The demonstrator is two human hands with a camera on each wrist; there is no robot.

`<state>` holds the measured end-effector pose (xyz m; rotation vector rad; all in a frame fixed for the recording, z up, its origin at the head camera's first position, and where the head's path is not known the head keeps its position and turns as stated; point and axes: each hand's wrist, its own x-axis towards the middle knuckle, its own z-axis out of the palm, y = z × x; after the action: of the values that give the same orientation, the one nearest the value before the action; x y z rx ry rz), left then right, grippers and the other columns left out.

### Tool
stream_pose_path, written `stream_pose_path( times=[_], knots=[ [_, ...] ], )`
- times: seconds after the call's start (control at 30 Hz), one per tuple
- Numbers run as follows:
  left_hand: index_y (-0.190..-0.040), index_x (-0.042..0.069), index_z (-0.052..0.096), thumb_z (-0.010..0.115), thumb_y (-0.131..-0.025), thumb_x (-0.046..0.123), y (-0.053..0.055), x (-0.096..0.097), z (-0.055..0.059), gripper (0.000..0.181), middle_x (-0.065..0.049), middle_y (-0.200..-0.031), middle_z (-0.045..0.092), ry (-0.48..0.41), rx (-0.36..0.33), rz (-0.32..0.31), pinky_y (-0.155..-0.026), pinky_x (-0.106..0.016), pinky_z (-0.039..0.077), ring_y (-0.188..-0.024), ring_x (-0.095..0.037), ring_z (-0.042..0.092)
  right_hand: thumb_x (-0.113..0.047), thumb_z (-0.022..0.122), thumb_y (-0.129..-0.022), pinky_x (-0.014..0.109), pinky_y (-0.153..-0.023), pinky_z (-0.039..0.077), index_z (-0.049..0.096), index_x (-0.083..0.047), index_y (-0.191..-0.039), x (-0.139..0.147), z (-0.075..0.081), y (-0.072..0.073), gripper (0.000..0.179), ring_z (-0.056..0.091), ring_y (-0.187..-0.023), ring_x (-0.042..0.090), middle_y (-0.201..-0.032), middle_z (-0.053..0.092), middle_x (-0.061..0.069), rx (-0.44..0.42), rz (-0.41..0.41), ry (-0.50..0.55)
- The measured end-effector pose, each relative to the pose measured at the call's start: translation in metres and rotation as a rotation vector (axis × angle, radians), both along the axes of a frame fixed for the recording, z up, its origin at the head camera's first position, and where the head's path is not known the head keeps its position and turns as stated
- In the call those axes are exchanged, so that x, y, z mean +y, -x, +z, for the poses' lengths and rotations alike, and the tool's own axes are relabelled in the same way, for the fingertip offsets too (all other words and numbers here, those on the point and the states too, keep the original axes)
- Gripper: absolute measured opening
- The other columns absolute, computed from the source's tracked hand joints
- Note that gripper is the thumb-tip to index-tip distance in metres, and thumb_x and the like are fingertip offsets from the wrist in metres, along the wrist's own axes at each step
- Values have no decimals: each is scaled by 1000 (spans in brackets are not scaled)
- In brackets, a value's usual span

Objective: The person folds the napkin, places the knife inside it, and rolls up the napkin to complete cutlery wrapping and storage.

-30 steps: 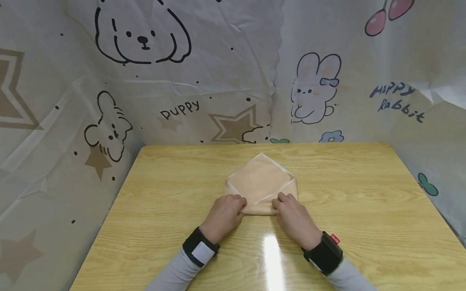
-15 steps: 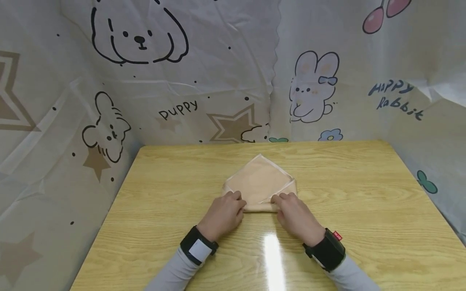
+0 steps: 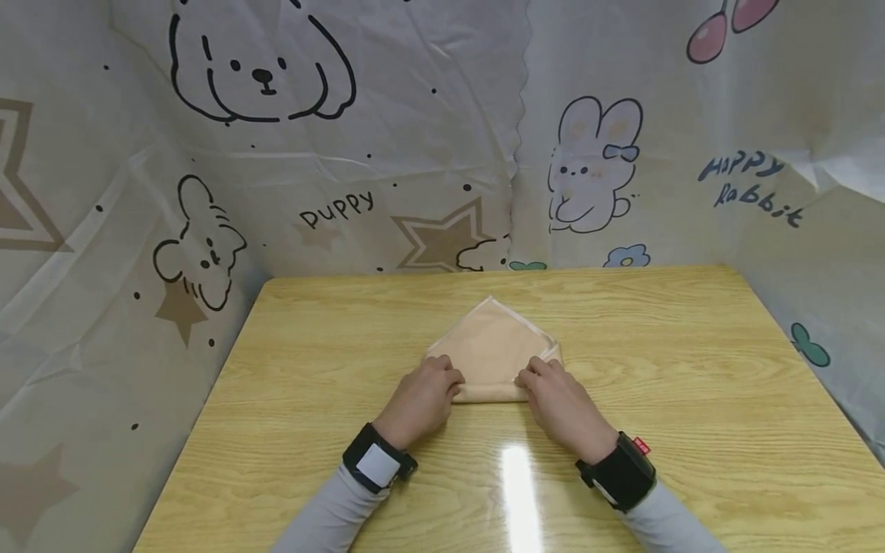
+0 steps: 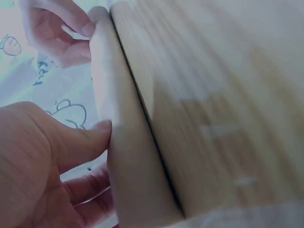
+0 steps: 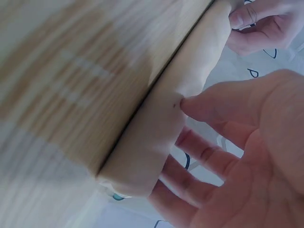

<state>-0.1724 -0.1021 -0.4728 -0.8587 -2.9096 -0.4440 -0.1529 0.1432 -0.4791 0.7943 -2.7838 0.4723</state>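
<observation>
A peach-coloured cloth (image 3: 491,346) with white edging lies on the table, its far end a point and its near edge rolled into a straight roll (image 3: 489,392). My left hand (image 3: 420,398) pinches the roll near its left end, and my right hand (image 3: 563,403) pinches it toward the right end. In the left wrist view the thumb (image 4: 90,142) presses on the near side of the roll, fingers curled over from beyond. The right wrist view has the other thumb (image 5: 209,102) against the roll (image 5: 156,114), several fingers reaching over its far side.
The wood-grain table (image 3: 332,330) extends around the cloth on all sides. A pale curtain (image 3: 442,100) printed with cartoon animals and stars hangs behind it and along both sides. Light reflects off the table (image 3: 520,491) in front of the hands.
The near edge has been rolled a little farther from the person, covering the white edging lines on the left. Both hands shifted slightly forward with the roll.
</observation>
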Motion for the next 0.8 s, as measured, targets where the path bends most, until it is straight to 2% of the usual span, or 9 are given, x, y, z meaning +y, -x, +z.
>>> stream_pose_path(
  times=[0.23,0.4,0.5,0.67,0.8],
  knots=[
    [-91,16,69,69,-88,14,3,2,0,4,5,-77,59,-59,-39,32,-52,-25,45,-66,-8,51,2,67,-81,27,-60,48,74,-7,-101,2,0,0,23,53,-75,16,-91,62,3,-15,12,6],
    [-80,16,66,64,-90,13,0,4,1,10,5,-71,50,-13,29,-6,-49,-24,41,-63,-9,47,2,64,-78,34,-72,49,72,-4,-101,4,-1,0,25,52,-83,22,-95,60,6,-25,10,26],
    [-79,15,64,67,-85,15,-2,3,1,6,4,-73,48,19,40,-26,-49,-25,41,-65,-11,45,0,63,-77,37,-74,49,71,-6,-101,5,-3,0,26,52,-84,23,-96,58,7,-24,-5,17],
    [-80,17,64,75,-79,21,-3,4,-1,12,3,-82,49,89,74,-11,-57,-30,43,-73,-15,43,-7,68,-77,30,-57,46,68,-8,-102,5,-5,-1,25,49,-70,17,-94,55,6,11,-12,-27],
    [-80,15,70,74,-79,14,-3,7,0,4,1,-82,52,105,135,-33,-64,-34,46,-77,-17,45,-12,75,-78,26,-46,41,65,-9,-99,6,-7,-1,24,43,-60,12,-88,48,6,61,13,-32]
  ],
)
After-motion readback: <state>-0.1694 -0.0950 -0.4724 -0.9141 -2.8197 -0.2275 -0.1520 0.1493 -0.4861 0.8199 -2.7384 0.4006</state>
